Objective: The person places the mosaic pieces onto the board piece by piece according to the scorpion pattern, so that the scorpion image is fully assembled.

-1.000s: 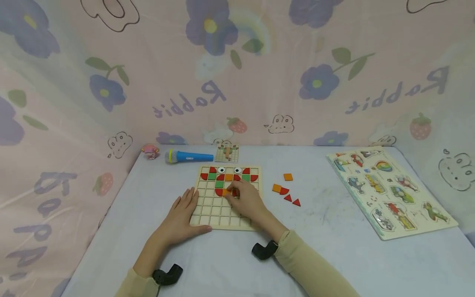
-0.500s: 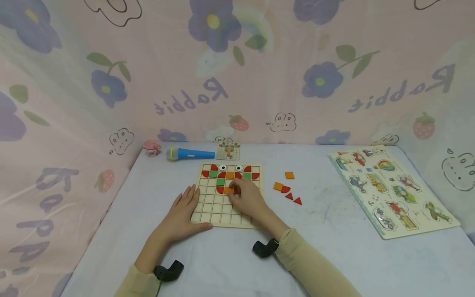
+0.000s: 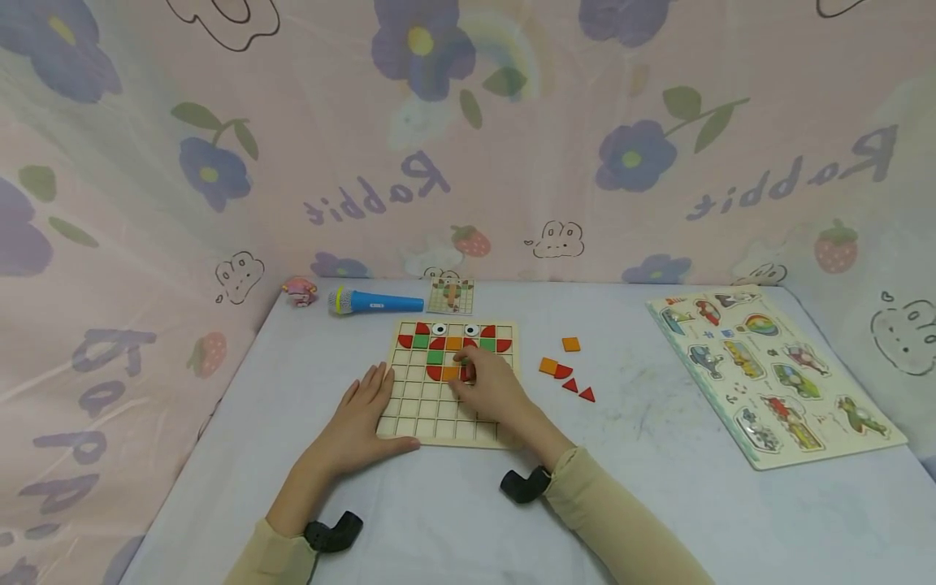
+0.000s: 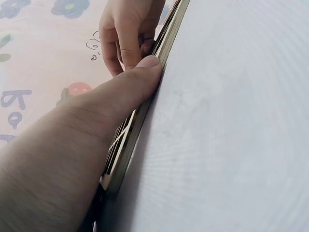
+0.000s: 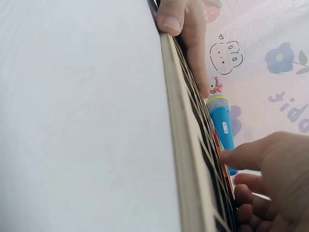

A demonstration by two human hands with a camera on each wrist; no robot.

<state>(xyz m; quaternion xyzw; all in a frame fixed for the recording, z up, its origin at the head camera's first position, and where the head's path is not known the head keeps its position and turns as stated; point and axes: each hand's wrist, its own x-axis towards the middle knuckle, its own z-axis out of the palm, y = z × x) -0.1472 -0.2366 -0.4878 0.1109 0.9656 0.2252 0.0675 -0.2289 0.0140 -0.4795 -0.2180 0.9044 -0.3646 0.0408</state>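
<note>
A wooden grid board (image 3: 417, 410) lies on the table with coloured tiles set in its upper rows. Flat along its left edge rests my left hand (image 3: 351, 426), fingers spread, thumb (image 4: 147, 65) against the front edge. My right hand (image 3: 493, 390) is over the board's middle, thumb and index finger parted beside an orange square tile (image 3: 450, 374) that lies in a cell. The right wrist view has the right thumb (image 5: 241, 155) at the tiles and the other fingers loosely bent. Red quarter-round and green square tiles (image 3: 435, 357) surround it; the hand partly hides those on the right.
Loose orange squares (image 3: 570, 344), a red quarter-round and red triangles (image 3: 587, 395) lie right of the board. Behind it are a blue toy microphone (image 3: 380, 303), a pattern card (image 3: 450, 296) and a pink figurine (image 3: 300, 291). A picture puzzle board (image 3: 775, 382) lies far right.
The right index finger has lifted away from the orange tile, which now shows more fully in its cell. The left hand stays on the board's edge.
</note>
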